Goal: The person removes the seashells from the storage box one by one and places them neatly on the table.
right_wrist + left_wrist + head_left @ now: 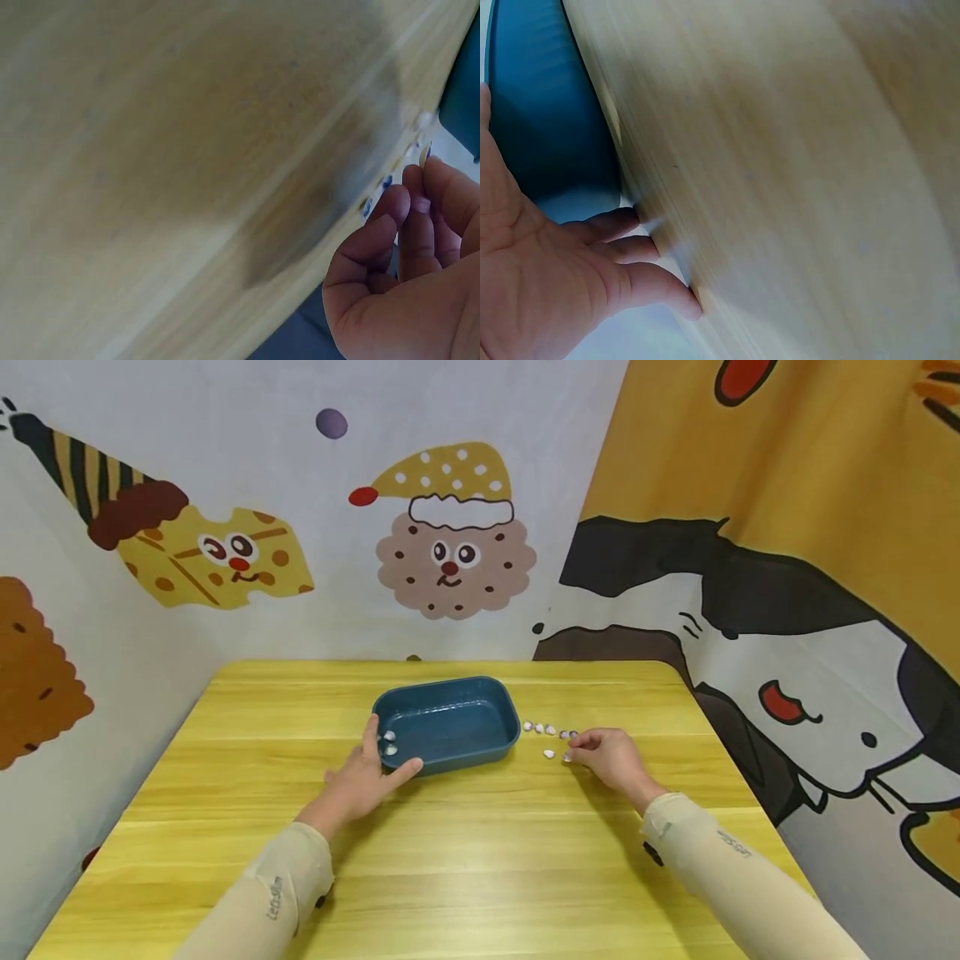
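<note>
A dark teal rectangular tray (457,762) stands on the table. My left hand (358,783) rests against its left end, fingers spread and straight, thumb along the near side; the left wrist view shows the palm (540,277) beside the tray wall. Inside the tray's left end lie a few small whitish shells (391,750). To the right of the tray, several small white and purple shells (539,728) form a row, with one white shell (549,754) nearer. At the row's right end my right hand (613,760) pinches a small shell (426,154) between thumb and finger.
The yellow wood-grain table (465,877) extends around the tray. Behind it hangs a white cloth (285,460) printed with cartoon food, and an orange printed cloth (750,468) on the right.
</note>
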Demonstrator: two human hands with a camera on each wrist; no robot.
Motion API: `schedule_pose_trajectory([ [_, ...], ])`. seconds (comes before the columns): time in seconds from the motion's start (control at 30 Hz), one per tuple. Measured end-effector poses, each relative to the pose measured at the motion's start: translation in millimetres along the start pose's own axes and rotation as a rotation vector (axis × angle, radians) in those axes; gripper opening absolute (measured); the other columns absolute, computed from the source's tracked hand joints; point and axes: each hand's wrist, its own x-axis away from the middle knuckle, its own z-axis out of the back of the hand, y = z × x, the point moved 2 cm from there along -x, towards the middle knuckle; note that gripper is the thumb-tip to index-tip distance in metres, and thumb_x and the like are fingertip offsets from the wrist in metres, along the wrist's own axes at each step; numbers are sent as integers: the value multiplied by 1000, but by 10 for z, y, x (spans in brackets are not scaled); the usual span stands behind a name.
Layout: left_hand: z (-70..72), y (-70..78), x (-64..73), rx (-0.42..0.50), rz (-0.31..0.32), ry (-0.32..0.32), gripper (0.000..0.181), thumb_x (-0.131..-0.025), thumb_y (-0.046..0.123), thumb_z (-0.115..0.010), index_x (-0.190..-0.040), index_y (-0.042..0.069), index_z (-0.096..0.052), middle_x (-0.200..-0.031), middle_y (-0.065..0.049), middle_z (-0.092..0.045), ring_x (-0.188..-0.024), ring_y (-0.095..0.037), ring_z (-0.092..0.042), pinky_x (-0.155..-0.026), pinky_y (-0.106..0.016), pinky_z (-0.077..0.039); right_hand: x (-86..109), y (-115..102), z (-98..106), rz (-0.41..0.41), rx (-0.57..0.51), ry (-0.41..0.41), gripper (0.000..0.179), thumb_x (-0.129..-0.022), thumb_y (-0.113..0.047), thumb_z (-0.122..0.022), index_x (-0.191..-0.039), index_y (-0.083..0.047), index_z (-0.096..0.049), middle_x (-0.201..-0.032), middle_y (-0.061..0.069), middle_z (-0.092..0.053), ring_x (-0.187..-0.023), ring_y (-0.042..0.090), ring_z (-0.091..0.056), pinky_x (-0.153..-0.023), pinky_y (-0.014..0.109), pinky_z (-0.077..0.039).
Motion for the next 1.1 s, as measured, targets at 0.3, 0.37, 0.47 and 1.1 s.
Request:
schedule_pose_trajectory([
  [0.3, 4, 34, -28, 8, -13, 12, 126, -90, 96, -37, -164, 25, 36, -177, -28, -15, -162, -53, -19, -114, -92, -5, -32, 26, -62, 14, 3, 12, 13, -95, -21, -84, -103, -11, -82, -110, 9, -81, -97, 20, -71, -81, 29, -53],
  [0.37, 9, 38, -24, 9, -14, 10, 127, -89, 97, -36, -164, 24, 36, -177, -28, -14, -163, -52, -18, -114, -92, -5, -39, 18, -68, 13, 10, 16, 13, -95, -21, -83, -104, -11, -81, -110, 10, -81, -98, 21, -72, -82, 30, -54],
  [0.47, 11, 33, -19, 9, -10, 7, 127, -88, 98, -35, -164, 24, 37, -177, -28, -13, -163, -52, -18, -114, -92, -5, -51, 1, -90, 15, 24, 15, 14, -96, -22, -82, -104, -11, -81, -111, 10, -81, -99, 22, -72, -83, 31, -55],
  [1.1, -11, -4, -4, 3, -18, 7, 127, -91, 95, -36, -164, 20, 36, -176, -32, -15, -162, -53, -20, -112, -93, -7, -40, -819, 177, 148, -92, 8, 28, -104, -34, -72, -123, -14, -78, -119, 7, -79, -105, 24, -72, -87, 35, -59],
])
